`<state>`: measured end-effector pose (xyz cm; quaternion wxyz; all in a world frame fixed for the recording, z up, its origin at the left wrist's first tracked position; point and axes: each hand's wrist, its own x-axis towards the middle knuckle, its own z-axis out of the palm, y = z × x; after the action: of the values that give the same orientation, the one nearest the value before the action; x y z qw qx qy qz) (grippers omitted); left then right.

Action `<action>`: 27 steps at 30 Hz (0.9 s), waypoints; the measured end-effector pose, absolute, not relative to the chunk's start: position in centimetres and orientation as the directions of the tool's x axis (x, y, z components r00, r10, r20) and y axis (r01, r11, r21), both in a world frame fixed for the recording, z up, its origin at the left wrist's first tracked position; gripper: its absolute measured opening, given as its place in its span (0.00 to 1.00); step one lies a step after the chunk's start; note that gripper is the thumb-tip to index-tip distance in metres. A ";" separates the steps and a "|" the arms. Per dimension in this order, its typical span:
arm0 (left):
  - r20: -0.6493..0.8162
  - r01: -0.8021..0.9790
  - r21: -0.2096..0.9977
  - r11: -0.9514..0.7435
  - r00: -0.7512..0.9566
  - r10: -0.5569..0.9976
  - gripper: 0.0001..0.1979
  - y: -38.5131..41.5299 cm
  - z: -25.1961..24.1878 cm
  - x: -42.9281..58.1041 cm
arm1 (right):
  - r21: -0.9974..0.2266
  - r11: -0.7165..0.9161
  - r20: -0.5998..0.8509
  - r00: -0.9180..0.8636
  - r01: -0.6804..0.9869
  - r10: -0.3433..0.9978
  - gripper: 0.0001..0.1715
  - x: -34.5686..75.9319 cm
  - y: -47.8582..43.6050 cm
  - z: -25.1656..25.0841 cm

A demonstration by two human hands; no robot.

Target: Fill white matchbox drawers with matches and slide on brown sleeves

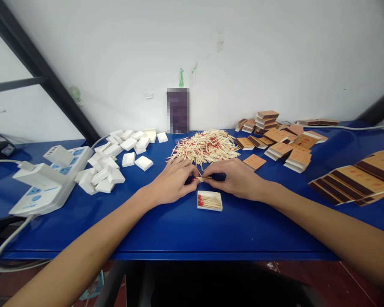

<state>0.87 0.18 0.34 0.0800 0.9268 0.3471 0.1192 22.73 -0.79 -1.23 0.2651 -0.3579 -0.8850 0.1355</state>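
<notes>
Between the fingertips of my left hand (176, 181) and my right hand (232, 177) is a small bunch of matches (201, 179), pinched from both sides. Both hands are closed on it, just in front of a large heap of red-tipped matches (208, 147). Right below my fingers, a white matchbox tray (215, 208) lies on the table. It holds several matches lying side by side, their red heads to the left.
White empty trays (107, 164) are scattered at the left, beside a power strip (48, 183) with plugs and cables. Orange-brown matchbox sleeves (278, 149) are piled at the right, with flat ones (358, 179) nearer. A pixelated dark rectangle (179, 111) stands against the wall behind the blue table (237, 236).
</notes>
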 end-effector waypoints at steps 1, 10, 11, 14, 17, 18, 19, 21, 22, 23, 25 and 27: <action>0.169 0.624 0.230 -0.746 0.730 0.663 0.10 0.2 0.3 0.9 | -0.417 0.718 0.384 -0.608 0.557 0.695 0.08 22.7 -0.8 -1.3; 0.144 0.628 0.214 -0.748 0.738 0.660 0.10 0.1 0.2 0.8 | -0.403 0.780 0.452 -0.637 0.479 0.625 0.07 22.7 -0.6 -1.7; 0.143 0.625 0.212 -0.751 0.740 0.657 0.10 0.1 0.2 0.8 | -0.404 0.775 0.444 -0.636 0.486 0.631 0.06 22.7 -0.5 -1.7; 0.139 0.623 0.210 -0.754 0.744 0.654 0.10 0.2 0.0 0.7 | -0.400 0.767 0.447 -0.623 0.503 0.642 0.07 22.7 -0.4 -1.8; 0.141 0.620 0.200 -0.759 0.748 0.649 0.10 0.2 -0.1 0.7 | -0.385 0.774 0.472 -0.613 0.502 0.633 0.07 22.5 -0.3 -1.9; 0.143 0.619 0.196 -0.761 0.749 0.646 0.10 0.2 0.0 0.7 | -0.385 0.776 0.479 -0.611 0.499 0.630 0.07 22.5 -0.4 -1.9; 0.147 0.616 0.193 -0.763 0.751 0.644 0.10 0.2 0.1 0.8 | -0.391 0.775 0.484 -0.606 0.496 0.632 0.07 22.5 -0.5 -1.8; 0.165 0.606 0.198 -0.771 0.754 0.636 0.10 0.0 0.4 0.8 | -0.420 0.759 0.488 -0.581 0.498 0.651 0.06 22.5 -0.8 -1.3; 0.179 0.596 0.206 -0.777 0.757 0.628 0.10 -0.1 0.6 0.8 | -0.441 0.745 0.481 -0.568 0.501 0.667 0.06 22.6 -1.1 -0.9; 0.194 0.579 0.219 -0.786 0.763 0.616 0.10 -0.3 0.9 0.8 | -0.461 0.729 0.470 -0.557 0.506 0.685 0.05 22.7 -1.5 -0.4; 0.203 0.522 0.257 -0.813 0.794 0.573 0.10 -0.8 1.3 0.9 | -0.499 0.703 0.403 -0.583 0.507 0.705 0.05 23.0 -2.4 0.8; 0.176 0.456 0.300 -0.838 0.837 0.518 0.10 -1.4 1.6 0.9 | -0.531 0.684 0.310 -0.637 0.500 0.706 0.06 23.2 -3.3 1.8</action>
<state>0.93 -1.35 1.64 0.1238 0.9504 0.2562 0.1257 23.15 -3.32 1.81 0.2543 -0.3422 -0.8816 0.2027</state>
